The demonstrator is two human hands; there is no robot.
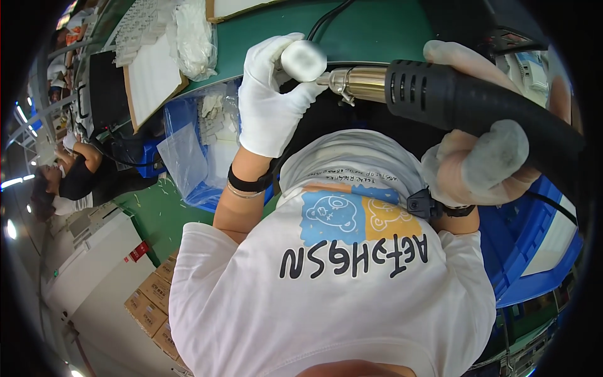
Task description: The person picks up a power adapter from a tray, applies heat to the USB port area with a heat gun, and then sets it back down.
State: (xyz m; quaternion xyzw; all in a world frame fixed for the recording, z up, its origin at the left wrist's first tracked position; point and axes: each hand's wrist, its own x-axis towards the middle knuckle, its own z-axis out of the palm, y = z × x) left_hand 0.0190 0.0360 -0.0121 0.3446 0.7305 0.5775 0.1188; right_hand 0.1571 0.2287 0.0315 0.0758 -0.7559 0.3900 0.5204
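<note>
My left hand (269,100), in a white glove, pinches a small white block with rounded corners (304,61) between thumb and fingers. Its exact kind does not show, and its face is blurred. From the right, my right hand (465,160) grips a black hot-air gun (419,91), with fingers on both sides of the thick body. At least one fingertip of that hand has a whitish cover. The gun's metal nozzle (364,84) points left, its thin tip close beside the white block and my left thumb. Whether the tip touches the block, I cannot tell.
Beyond my hands lies a green worktop (383,31) with a black cable (328,20). A clear plastic bag (193,41) and a white-lined tray (154,78) are at the left. Blue bins (183,147) flank me. Cartons (147,305) stand on the floor; another person (78,166) sits far left.
</note>
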